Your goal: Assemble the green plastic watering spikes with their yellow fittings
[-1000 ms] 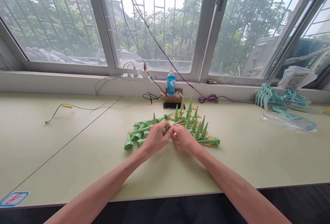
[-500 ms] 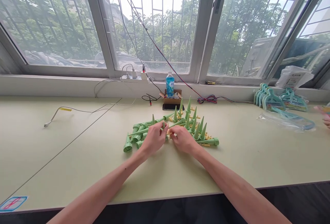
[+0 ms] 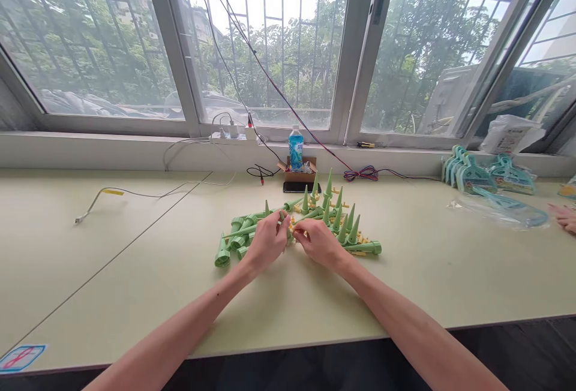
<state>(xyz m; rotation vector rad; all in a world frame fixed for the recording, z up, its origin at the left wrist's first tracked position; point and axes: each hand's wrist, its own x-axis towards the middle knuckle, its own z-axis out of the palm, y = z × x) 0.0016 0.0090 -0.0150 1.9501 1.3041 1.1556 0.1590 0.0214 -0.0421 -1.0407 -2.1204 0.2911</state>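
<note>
My left hand (image 3: 267,240) is closed around a green plastic spike (image 3: 282,216), mostly covered by the fingers. Beside it, my right hand (image 3: 320,242) pinches at the spike's near side, where a small yellow piece (image 3: 292,220) shows; whether the fingertips grip that piece I cannot make out. Left of the hands lie several green spikes with wide ribbed collars (image 3: 222,253). To the right, several pointed green cones (image 3: 353,230) stand upright, with a green spike (image 3: 366,248) lying in front of them. Small yellow plastic parts (image 3: 362,238) are scattered among the cones.
Behind the pile are a dark phone (image 3: 300,187), a small cardboard box (image 3: 294,176) and a blue-labelled bottle (image 3: 296,150). A white cable (image 3: 148,195) crosses the table's left. Teal bagged items (image 3: 472,175) stand far right, near another person's hand (image 3: 563,217).
Both hands stay close together over the pile, with small finger shifts; the left hand's spike is tilted differently. At the right edge, the other person's hand shows lower down.
</note>
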